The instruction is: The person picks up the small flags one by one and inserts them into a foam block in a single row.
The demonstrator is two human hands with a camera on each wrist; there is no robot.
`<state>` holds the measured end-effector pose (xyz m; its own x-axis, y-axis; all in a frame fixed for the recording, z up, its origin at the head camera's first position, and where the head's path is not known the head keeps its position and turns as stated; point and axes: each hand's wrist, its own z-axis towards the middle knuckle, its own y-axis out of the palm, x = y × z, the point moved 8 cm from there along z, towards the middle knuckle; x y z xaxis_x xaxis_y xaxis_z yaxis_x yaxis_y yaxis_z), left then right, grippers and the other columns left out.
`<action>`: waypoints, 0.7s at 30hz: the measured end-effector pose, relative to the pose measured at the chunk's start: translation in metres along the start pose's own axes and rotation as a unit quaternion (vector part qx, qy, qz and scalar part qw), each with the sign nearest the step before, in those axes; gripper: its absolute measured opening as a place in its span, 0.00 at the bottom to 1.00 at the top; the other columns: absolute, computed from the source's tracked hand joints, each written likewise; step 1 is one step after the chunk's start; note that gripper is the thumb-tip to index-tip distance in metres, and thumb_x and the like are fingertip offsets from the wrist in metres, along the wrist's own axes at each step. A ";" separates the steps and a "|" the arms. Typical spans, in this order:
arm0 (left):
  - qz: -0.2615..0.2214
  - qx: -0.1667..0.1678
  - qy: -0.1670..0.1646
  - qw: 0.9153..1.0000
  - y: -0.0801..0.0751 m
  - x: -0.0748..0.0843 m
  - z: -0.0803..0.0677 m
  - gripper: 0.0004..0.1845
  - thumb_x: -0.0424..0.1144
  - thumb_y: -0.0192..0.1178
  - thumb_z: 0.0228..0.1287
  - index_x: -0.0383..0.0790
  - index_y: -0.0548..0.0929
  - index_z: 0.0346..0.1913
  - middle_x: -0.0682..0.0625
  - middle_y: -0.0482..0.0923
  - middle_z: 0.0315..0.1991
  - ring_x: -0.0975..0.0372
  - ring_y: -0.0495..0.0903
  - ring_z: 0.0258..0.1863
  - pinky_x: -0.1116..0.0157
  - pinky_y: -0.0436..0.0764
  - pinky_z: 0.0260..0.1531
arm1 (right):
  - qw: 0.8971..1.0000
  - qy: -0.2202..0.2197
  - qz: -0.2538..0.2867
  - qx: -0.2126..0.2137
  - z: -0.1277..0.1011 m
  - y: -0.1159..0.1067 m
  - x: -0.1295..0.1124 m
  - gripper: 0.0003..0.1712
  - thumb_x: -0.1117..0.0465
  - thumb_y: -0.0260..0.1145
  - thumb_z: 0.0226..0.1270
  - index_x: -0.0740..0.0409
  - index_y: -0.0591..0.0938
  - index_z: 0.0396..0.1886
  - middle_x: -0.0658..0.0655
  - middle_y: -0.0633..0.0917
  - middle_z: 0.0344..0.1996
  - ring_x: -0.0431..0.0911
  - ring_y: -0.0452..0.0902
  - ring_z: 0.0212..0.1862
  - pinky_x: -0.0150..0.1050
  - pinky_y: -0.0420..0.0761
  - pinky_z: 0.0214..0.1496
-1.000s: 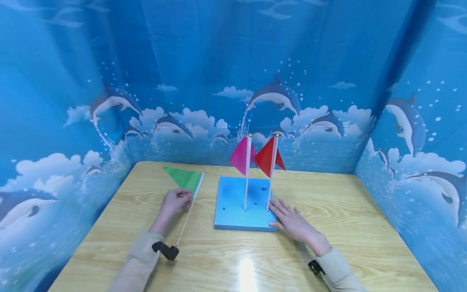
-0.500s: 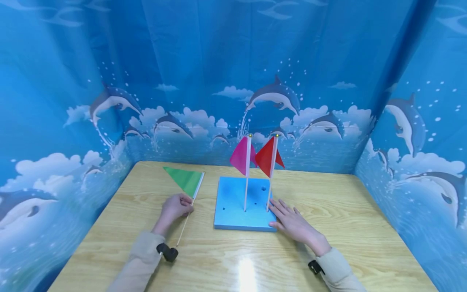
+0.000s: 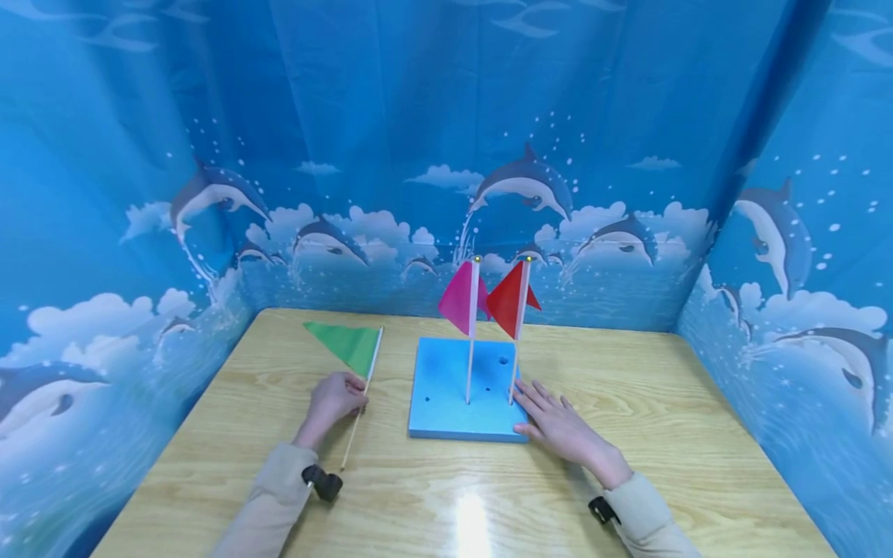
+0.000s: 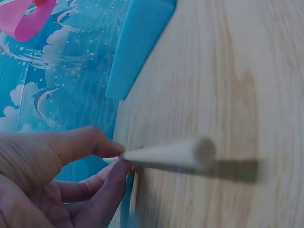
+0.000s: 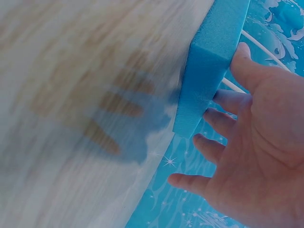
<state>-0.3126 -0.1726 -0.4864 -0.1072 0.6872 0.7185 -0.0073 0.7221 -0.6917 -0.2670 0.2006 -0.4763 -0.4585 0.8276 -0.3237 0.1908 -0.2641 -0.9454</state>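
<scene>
My left hand [image 3: 336, 399] pinches the thin wooden stick of a green triangular flag [image 3: 352, 347] between thumb and fingers, just below the cloth. In the left wrist view the stick [image 4: 166, 154] points toward the camera, its blunt end nearest. My right hand [image 3: 561, 426] lies with fingers spread and fairly straight against the right edge of a blue foam block [image 3: 443, 418]. Fingertips meet the block's side in the right wrist view, where the block [image 5: 202, 71] shows its thickness. A pink flag [image 3: 456, 302] and a red flag [image 3: 508, 302] stand upright in holes of the block.
Several small holes [image 3: 428, 399] show in the block's top. Everything is on a light wooden table [image 3: 628, 387], walled at the back and sides by a blue dolphin-print curtain [image 3: 391, 116].
My left hand has gone from touching the green flag to pinching its stick, and the flag has shifted slightly left. My right hand stays at the block.
</scene>
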 end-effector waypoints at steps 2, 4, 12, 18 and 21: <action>0.003 -0.001 -0.003 1.000 -0.001 0.000 0.000 0.15 0.30 0.65 0.48 0.31 0.87 0.42 0.49 0.86 0.26 0.64 0.82 0.24 0.64 0.82 0.34 | 1.000 0.000 0.000 0.000 0.000 0.000 0.000 0.38 0.46 0.58 0.78 0.59 0.60 0.79 0.62 0.58 0.79 0.65 0.48 0.79 0.77 0.52 0.71; 0.003 -0.003 -0.005 1.000 -0.002 0.001 -0.001 0.16 0.30 0.64 0.48 0.30 0.87 0.43 0.50 0.86 0.26 0.63 0.82 0.26 0.64 0.82 0.36 | 1.000 0.000 0.000 0.000 0.000 0.001 0.001 0.38 0.46 0.58 0.78 0.59 0.60 0.79 0.62 0.58 0.79 0.65 0.48 0.79 0.77 0.52 0.71; -0.086 -0.025 -0.016 0.996 -0.008 0.011 -0.001 0.18 0.28 0.63 0.56 0.26 0.81 0.51 0.39 0.87 0.39 0.59 0.86 0.29 0.65 0.87 0.32 | 1.000 -0.002 0.000 0.000 0.000 0.000 -0.001 0.39 0.46 0.58 0.78 0.59 0.60 0.79 0.62 0.58 0.79 0.65 0.47 0.79 0.77 0.52 0.71; -0.179 -0.004 0.019 0.984 -0.015 0.035 0.001 0.19 0.27 0.62 0.65 0.24 0.77 0.58 0.34 0.83 0.45 0.54 0.87 0.35 0.62 0.89 0.39 | 1.000 0.002 0.000 0.000 0.001 0.001 0.001 0.39 0.46 0.58 0.78 0.59 0.60 0.79 0.62 0.58 0.79 0.65 0.47 0.79 0.77 0.52 0.71; -0.224 0.012 0.051 0.973 -0.017 0.053 0.002 0.20 0.27 0.62 0.68 0.23 0.75 0.60 0.31 0.82 0.47 0.47 0.87 0.40 0.63 0.89 0.41 | 1.000 0.004 0.000 -0.001 0.001 0.001 0.001 0.39 0.45 0.57 0.78 0.59 0.60 0.79 0.62 0.58 0.79 0.65 0.47 0.79 0.77 0.51 0.71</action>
<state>-0.3205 -0.1480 -0.4366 0.0117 0.3092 0.9509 -0.0540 0.9498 -0.3081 -0.2676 0.2005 -0.4774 -0.4523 0.8309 -0.3240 0.1922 -0.2640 -0.9452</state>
